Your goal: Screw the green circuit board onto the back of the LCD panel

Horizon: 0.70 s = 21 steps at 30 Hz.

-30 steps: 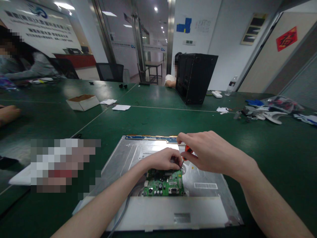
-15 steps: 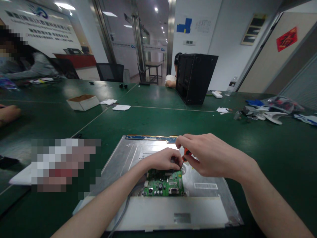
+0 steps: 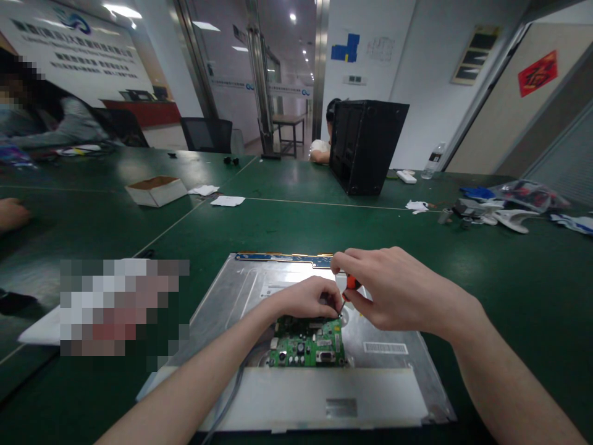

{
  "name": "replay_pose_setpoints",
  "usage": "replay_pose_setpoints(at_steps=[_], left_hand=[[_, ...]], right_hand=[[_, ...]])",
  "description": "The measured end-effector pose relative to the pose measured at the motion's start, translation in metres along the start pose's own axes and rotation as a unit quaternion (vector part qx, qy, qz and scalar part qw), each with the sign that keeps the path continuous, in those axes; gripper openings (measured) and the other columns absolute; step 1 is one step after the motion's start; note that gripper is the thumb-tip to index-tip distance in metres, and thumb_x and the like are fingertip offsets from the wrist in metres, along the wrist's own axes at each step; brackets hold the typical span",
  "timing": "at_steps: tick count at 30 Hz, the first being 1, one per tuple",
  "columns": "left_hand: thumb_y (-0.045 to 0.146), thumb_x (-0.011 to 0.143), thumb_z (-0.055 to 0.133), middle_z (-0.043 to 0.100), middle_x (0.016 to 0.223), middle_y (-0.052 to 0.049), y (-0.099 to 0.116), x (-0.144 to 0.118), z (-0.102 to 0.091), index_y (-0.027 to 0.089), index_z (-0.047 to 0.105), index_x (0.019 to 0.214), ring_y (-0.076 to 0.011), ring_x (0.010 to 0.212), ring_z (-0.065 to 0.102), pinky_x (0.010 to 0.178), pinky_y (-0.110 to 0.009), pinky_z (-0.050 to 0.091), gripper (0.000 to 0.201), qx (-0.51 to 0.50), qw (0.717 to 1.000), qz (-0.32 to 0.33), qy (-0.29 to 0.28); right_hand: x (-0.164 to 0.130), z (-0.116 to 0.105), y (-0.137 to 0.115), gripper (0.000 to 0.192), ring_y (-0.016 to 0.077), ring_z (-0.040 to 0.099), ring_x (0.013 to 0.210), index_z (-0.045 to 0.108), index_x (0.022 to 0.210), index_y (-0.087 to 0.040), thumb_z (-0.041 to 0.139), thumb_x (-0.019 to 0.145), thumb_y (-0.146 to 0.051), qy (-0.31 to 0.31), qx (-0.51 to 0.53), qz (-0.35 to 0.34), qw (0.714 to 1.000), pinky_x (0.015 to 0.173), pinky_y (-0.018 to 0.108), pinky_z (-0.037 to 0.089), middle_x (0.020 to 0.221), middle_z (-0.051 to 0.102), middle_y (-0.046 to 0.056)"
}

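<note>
Fingers of the right hand (image 3: 398, 287) pinch the orange handle of a small screwdriver (image 3: 349, 285), its dark shaft slanting down to the far right corner of the green circuit board (image 3: 308, 346). Curled fingers of the left hand (image 3: 303, 300) press on the board's far edge, just beside the tip; whether they grip anything I cannot tell. Board and hands sit on a silver metal panel (image 3: 231, 303) lying flat on the green table (image 3: 509, 278), a gray cable (image 3: 231, 395) trailing toward the near edge.
</note>
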<state>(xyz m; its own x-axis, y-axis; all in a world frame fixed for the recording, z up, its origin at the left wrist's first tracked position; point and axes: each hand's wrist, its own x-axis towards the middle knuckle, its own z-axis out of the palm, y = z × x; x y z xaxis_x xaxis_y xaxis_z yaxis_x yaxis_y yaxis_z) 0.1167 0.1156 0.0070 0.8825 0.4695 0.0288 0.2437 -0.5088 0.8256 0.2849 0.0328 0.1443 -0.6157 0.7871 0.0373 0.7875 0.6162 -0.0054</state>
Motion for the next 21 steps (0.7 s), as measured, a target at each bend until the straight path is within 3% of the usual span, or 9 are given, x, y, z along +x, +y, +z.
replay_pose_setpoints(at_steps=[9,16,21], left_hand=[[0.005,0.070,0.067,0.069,0.078,-0.001,0.0010,-0.0004,-0.0001,0.013,0.069,0.079,-0.0165,0.075,0.063,0.070,-0.024,0.047,0.013,-0.002,1.000,-0.018,-0.007],[0.005,0.069,0.067,0.069,0.079,0.000,0.0000,0.0003,-0.0015,0.014,0.068,0.078,-0.0170,0.077,0.062,0.071,-0.025,0.046,0.013,-0.002,1.000,-0.004,-0.008],[0.005,0.068,0.067,0.067,0.075,0.001,-0.0018,0.0005,-0.0010,0.015,0.066,0.074,-0.0160,0.074,0.062,0.069,-0.024,0.046,0.011,0.006,1.000,0.007,-0.010]], right_hand=[[0.0016,0.0023,-0.0002,0.008,0.0148,0.056,0.066,0.048,0.094,-0.020,0.049,0.086,-0.020,0.008,0.002,0.003,1.000,0.053,0.027,0.024,0.086,0.064,0.002],[0.0045,0.0029,0.0019,0.011,0.0158,0.058,0.063,0.052,0.096,-0.021,0.052,0.091,-0.031,0.004,-0.020,0.025,0.999,0.052,0.027,0.022,0.074,0.066,0.001],[0.0013,0.0016,-0.0003,0.010,0.0152,0.057,0.066,0.053,0.097,-0.021,0.051,0.088,-0.025,0.011,-0.002,0.003,1.000,0.052,0.027,0.024,0.088,0.064,0.002]])
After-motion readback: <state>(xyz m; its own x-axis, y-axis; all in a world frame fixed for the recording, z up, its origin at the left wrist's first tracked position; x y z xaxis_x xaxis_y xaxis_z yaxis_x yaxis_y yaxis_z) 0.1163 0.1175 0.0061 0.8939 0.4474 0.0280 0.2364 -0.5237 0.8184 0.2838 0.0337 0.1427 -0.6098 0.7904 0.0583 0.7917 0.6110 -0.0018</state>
